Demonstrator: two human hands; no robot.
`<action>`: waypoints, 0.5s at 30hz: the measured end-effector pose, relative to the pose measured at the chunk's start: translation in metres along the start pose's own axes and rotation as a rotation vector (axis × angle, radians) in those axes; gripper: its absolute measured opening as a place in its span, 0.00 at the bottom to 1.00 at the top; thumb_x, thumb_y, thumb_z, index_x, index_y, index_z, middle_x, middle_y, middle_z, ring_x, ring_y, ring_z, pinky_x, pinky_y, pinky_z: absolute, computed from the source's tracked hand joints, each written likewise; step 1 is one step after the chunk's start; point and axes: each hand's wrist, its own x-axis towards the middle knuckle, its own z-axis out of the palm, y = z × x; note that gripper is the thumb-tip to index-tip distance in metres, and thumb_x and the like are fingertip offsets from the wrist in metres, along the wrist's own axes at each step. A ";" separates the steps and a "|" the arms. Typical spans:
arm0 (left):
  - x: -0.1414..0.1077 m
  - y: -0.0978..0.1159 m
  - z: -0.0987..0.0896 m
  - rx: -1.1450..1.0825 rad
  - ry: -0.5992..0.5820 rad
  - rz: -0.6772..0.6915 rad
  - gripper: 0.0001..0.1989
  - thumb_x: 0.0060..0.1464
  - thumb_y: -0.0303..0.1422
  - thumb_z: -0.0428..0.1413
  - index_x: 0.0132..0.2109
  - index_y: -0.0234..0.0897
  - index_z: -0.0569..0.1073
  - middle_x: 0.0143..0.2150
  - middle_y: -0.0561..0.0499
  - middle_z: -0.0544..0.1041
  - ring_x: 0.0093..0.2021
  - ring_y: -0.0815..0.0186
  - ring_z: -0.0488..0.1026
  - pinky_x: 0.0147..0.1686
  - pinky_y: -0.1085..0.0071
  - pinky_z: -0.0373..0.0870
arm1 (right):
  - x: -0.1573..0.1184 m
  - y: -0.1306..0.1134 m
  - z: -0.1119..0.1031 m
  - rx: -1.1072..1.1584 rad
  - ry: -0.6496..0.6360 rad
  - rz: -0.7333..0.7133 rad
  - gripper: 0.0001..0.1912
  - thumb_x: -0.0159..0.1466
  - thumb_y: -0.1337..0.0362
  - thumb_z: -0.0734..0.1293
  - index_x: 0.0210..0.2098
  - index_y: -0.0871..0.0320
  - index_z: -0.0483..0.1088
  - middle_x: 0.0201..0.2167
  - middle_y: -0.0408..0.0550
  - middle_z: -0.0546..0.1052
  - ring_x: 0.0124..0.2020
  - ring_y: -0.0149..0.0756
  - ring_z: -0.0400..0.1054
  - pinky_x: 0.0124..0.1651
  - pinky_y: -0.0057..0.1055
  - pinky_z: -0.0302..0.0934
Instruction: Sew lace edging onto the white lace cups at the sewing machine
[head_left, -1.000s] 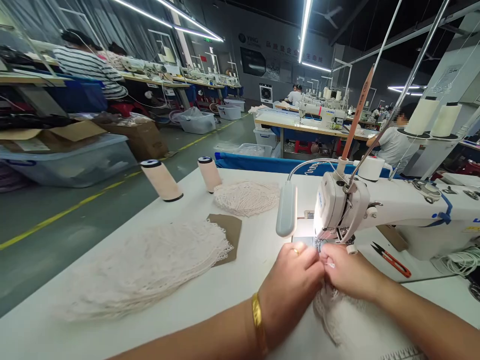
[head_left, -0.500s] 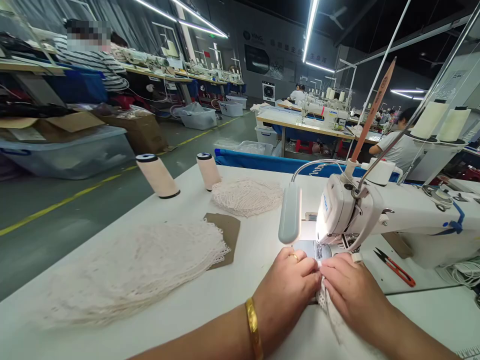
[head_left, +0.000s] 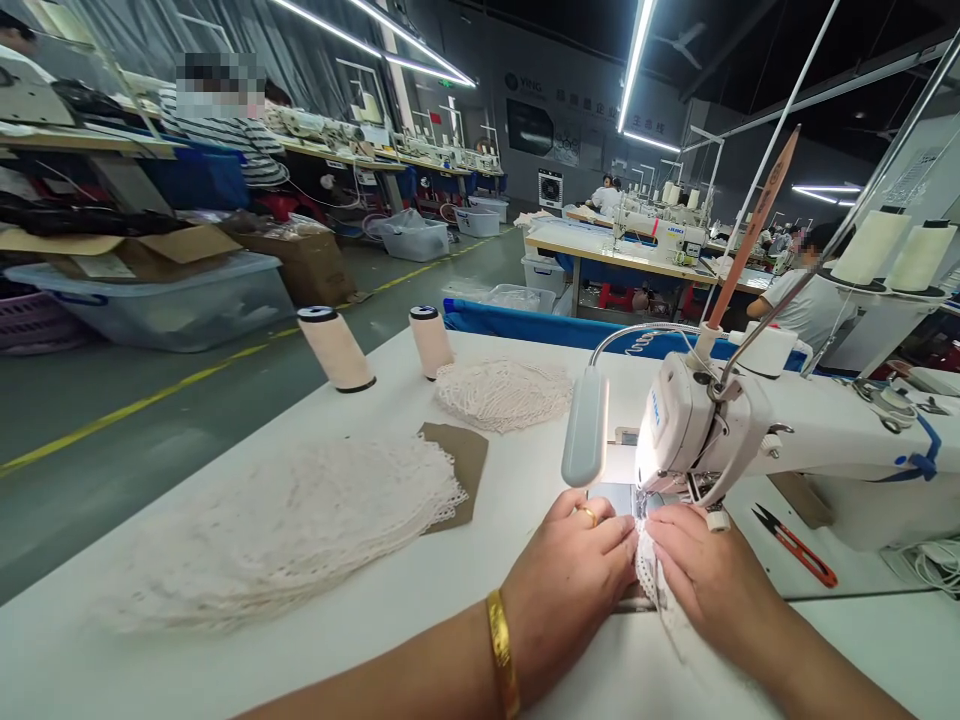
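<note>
A strip of white lace fabric (head_left: 646, 562) runs down from the needle area of the white sewing machine (head_left: 675, 420). My left hand (head_left: 574, 570), with a ring and a gold bracelet, pinches the lace's left edge just in front of the presser foot. On the other side, my right hand (head_left: 709, 570) has its fingers closed on the same lace. The fingertips of both hands are close together, and the fabric's lower end passes beneath my right wrist. A large lace stack (head_left: 300, 530) lies to the left, partly over a brown card (head_left: 461, 470). Behind it sits a smaller lace pile (head_left: 502, 395).
Two thread cones (head_left: 337, 350) stand at the table's far left edge. A grey lamp (head_left: 585, 428) hangs left of the machine head. Red-handled snips (head_left: 796, 548) lie to the right of my right hand. Other people sit at machines farther back.
The view has turned slightly left, so the scene sits farther right. More lace shows between my hands, whose fingers have shifted slightly apart while keeping their hold.
</note>
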 end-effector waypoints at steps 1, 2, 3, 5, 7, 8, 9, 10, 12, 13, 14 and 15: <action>0.000 0.000 0.000 0.009 -0.004 -0.003 0.12 0.72 0.28 0.50 0.39 0.37 0.73 0.37 0.52 0.80 0.38 0.58 0.72 0.42 0.60 0.56 | 0.000 0.000 0.000 -0.007 0.000 0.005 0.17 0.72 0.74 0.59 0.50 0.54 0.76 0.48 0.51 0.81 0.48 0.46 0.74 0.48 0.40 0.70; 0.001 0.000 0.000 0.016 -0.005 -0.003 0.12 0.73 0.28 0.49 0.38 0.37 0.73 0.36 0.52 0.80 0.38 0.58 0.72 0.42 0.60 0.56 | 0.000 0.001 0.001 -0.015 0.003 0.010 0.17 0.71 0.74 0.59 0.51 0.53 0.76 0.49 0.51 0.81 0.49 0.46 0.74 0.49 0.40 0.70; 0.001 0.000 0.000 0.023 -0.003 -0.006 0.13 0.73 0.29 0.49 0.37 0.37 0.72 0.35 0.52 0.79 0.37 0.58 0.72 0.42 0.60 0.56 | 0.000 0.001 0.002 -0.021 0.005 0.016 0.17 0.71 0.74 0.59 0.51 0.53 0.76 0.50 0.51 0.81 0.50 0.47 0.75 0.49 0.40 0.70; 0.002 0.000 0.000 0.028 -0.002 -0.010 0.14 0.73 0.29 0.48 0.36 0.37 0.72 0.34 0.52 0.78 0.37 0.58 0.71 0.41 0.60 0.56 | -0.001 0.003 0.004 -0.032 0.009 0.033 0.18 0.70 0.73 0.59 0.51 0.52 0.76 0.52 0.51 0.81 0.51 0.47 0.75 0.47 0.39 0.71; 0.002 0.001 0.001 0.026 -0.004 -0.015 0.15 0.73 0.29 0.49 0.35 0.38 0.71 0.33 0.52 0.77 0.36 0.58 0.71 0.41 0.60 0.56 | -0.002 0.005 0.006 -0.042 0.014 0.050 0.18 0.70 0.73 0.59 0.50 0.52 0.77 0.53 0.51 0.81 0.49 0.46 0.76 0.44 0.38 0.72; 0.002 0.001 0.001 0.023 -0.007 -0.018 0.14 0.73 0.29 0.49 0.35 0.38 0.71 0.33 0.52 0.77 0.36 0.58 0.71 0.41 0.60 0.56 | -0.002 0.005 0.007 -0.048 0.020 0.051 0.18 0.71 0.72 0.59 0.50 0.52 0.77 0.53 0.51 0.81 0.49 0.46 0.77 0.44 0.38 0.73; 0.001 0.001 0.001 0.022 -0.008 -0.020 0.14 0.72 0.29 0.50 0.35 0.38 0.71 0.33 0.52 0.77 0.36 0.58 0.71 0.41 0.60 0.56 | -0.002 0.006 0.008 -0.053 0.028 0.047 0.18 0.71 0.72 0.58 0.50 0.52 0.77 0.53 0.51 0.81 0.49 0.46 0.77 0.44 0.38 0.73; 0.001 0.001 0.001 0.021 -0.007 -0.020 0.13 0.72 0.29 0.50 0.35 0.37 0.71 0.33 0.52 0.77 0.37 0.58 0.71 0.41 0.60 0.56 | -0.002 0.006 0.008 -0.056 0.036 0.040 0.18 0.71 0.72 0.58 0.50 0.53 0.77 0.52 0.51 0.81 0.49 0.46 0.77 0.44 0.38 0.73; 0.001 0.001 0.001 0.025 -0.004 -0.021 0.12 0.71 0.28 0.51 0.36 0.37 0.71 0.34 0.52 0.78 0.37 0.58 0.71 0.41 0.60 0.56 | -0.001 0.006 0.007 -0.061 0.051 0.025 0.19 0.71 0.72 0.58 0.50 0.53 0.78 0.52 0.52 0.82 0.49 0.47 0.77 0.45 0.39 0.74; 0.001 0.001 0.001 0.028 -0.005 -0.021 0.11 0.71 0.28 0.52 0.36 0.37 0.71 0.34 0.52 0.77 0.37 0.58 0.71 0.41 0.60 0.56 | 0.000 0.006 0.007 -0.061 0.057 0.021 0.19 0.71 0.72 0.58 0.50 0.53 0.78 0.52 0.52 0.82 0.50 0.47 0.77 0.46 0.40 0.74; 0.001 0.001 0.002 0.031 -0.007 -0.022 0.11 0.70 0.27 0.52 0.36 0.37 0.72 0.33 0.52 0.77 0.37 0.58 0.71 0.41 0.60 0.57 | 0.000 0.005 0.006 -0.060 0.060 0.021 0.18 0.71 0.72 0.58 0.50 0.53 0.78 0.52 0.52 0.82 0.50 0.47 0.77 0.47 0.40 0.74; 0.001 0.000 0.002 0.033 -0.009 -0.023 0.11 0.70 0.27 0.52 0.36 0.37 0.72 0.33 0.52 0.77 0.36 0.58 0.71 0.41 0.60 0.57 | 0.000 0.005 0.006 -0.057 0.061 0.023 0.18 0.72 0.72 0.58 0.50 0.53 0.78 0.52 0.52 0.82 0.51 0.48 0.77 0.48 0.41 0.74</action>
